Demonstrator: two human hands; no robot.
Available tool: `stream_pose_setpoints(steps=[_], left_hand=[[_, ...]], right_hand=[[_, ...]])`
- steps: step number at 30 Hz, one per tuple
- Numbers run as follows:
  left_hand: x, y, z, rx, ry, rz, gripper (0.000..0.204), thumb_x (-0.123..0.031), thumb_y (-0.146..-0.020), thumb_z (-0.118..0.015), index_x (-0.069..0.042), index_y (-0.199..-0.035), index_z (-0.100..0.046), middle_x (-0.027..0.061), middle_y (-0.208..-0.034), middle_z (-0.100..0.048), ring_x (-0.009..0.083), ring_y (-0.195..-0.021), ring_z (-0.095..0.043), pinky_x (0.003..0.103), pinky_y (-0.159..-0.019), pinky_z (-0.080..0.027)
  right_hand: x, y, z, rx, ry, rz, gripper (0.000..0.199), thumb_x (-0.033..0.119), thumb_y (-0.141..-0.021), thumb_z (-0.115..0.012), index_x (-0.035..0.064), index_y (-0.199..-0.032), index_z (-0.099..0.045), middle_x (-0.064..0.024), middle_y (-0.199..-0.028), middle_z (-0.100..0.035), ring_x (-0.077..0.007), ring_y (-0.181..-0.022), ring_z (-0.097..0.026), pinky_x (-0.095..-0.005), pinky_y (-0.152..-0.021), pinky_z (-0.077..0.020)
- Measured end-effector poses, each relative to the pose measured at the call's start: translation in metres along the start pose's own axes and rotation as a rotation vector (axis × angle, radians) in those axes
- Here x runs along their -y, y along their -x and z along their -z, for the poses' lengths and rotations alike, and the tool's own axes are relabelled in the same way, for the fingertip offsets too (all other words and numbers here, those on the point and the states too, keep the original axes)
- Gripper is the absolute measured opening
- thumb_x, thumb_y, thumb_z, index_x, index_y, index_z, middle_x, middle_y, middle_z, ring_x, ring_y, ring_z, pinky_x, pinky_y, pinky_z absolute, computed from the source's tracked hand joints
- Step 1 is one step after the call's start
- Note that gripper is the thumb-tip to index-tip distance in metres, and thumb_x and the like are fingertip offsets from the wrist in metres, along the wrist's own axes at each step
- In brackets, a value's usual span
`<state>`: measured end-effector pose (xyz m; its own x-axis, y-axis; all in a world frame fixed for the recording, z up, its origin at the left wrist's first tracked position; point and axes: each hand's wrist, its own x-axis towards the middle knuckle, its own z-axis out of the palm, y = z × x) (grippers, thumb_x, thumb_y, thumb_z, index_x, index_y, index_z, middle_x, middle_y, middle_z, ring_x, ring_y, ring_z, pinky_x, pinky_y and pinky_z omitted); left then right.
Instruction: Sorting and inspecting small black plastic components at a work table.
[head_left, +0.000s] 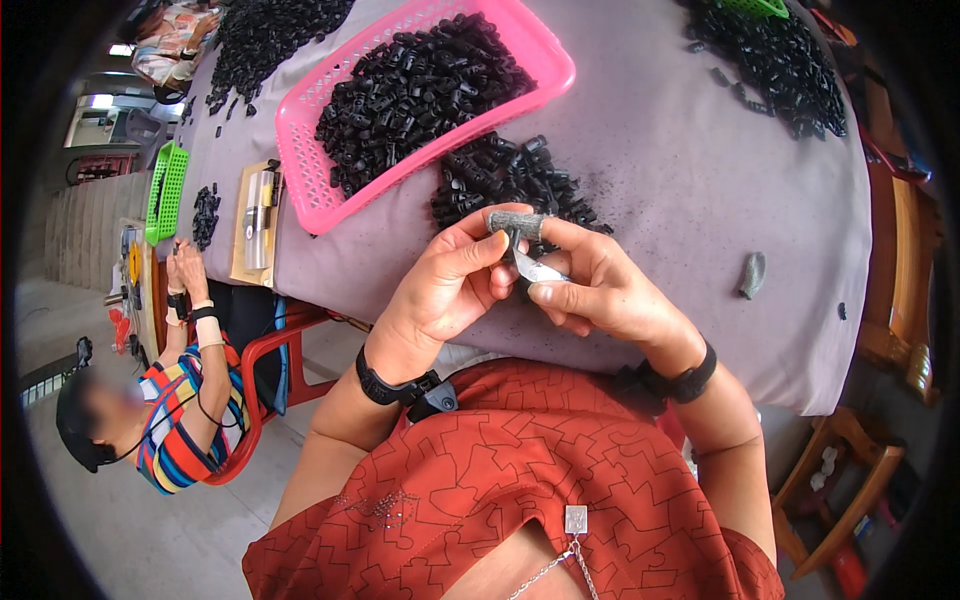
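Observation:
My hands meet over the near side of the table. My left hand (pixel 440 285) pinches a small black plastic part (pixel 514 243) between thumb and fingers; much of the part is hidden. My right hand (pixel 625 290) is closed round a small knife blade (pixel 535 269), its pale pointed end against or very near the part. A grey fabric finger sleeve (pixel 517 224) sits where the two index fingers come together; I cannot tell which finger wears it. Just beyond my hands lies a loose heap of black parts (pixel 505 180).
A pink basket (pixel 300 165) full of black parts stands beyond the heap. More black parts (pixel 780 70) are piled far right and far left. Another grey finger sleeve (pixel 753 275) lies at right. At left, a person (pixel 190 400) works beside a green basket (pixel 166 195).

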<state>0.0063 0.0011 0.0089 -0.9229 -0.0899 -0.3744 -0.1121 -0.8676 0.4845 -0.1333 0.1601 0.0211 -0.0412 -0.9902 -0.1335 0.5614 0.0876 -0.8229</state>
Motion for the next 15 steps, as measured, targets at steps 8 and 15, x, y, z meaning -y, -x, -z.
stream_pose_setpoints(steps=[8, 15], left_hand=[[0.0009, -0.0011, -0.0002, 0.024, 0.059, 0.027, 0.037, -0.011, -0.092, -0.064, -0.007, -0.127, -0.056, 0.0038, -0.094, -0.064, 0.0091, -0.071, -0.062, 0.02, -0.064, -0.054], [0.0017, -0.0012, 0.0008, 0.033, 0.085, 0.037, 0.037, -0.01, -0.092, -0.064, -0.006, -0.128, -0.055, 0.0054, -0.095, -0.063, 0.0089, -0.072, -0.062, 0.019, -0.065, -0.054]], right_hand=[[0.0025, -0.0004, 0.0007, 0.0, 0.033, -0.023, 0.034, 0.014, -0.093, -0.062, 0.0031, -0.122, -0.048, 0.0008, -0.067, -0.052, -0.0034, -0.049, -0.042, -0.0188, -0.045, -0.0323], [0.0008, -0.0001, 0.0016, 0.006, 0.035, -0.028, 0.034, 0.014, -0.093, -0.063, 0.0035, -0.121, -0.047, 0.0011, -0.066, -0.052, -0.0039, -0.048, -0.042, -0.0191, -0.045, -0.0319]])
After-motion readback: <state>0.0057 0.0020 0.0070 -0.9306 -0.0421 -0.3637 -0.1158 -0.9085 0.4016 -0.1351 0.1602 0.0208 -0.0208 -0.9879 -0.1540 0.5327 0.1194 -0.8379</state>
